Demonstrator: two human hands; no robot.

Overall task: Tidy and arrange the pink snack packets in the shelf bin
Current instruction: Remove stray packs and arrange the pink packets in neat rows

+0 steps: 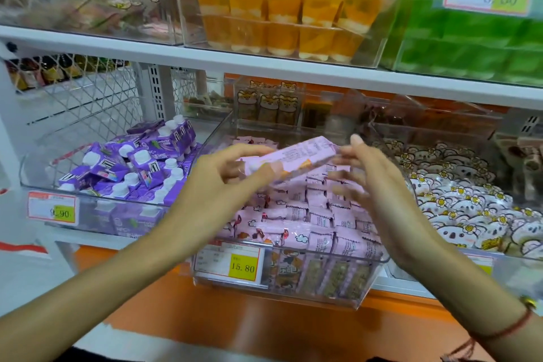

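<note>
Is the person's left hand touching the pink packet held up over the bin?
Touching. The head view shows the left hand with its fingers wrapped round the near end of the raised pink packet, above the clear bin.

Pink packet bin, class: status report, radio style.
Left hand grips one pink packet above the clear bin. Right hand open at its end. Bin nearly full. Nothing in the way.

Purple spouted drink pouches [138, 167] fill the left bin, tagged 9.90 [53, 209]. Koala-printed packets [458, 206] fill the right bin. Orange jelly cups [293, 20] stacked on the upper shelf.
</note>
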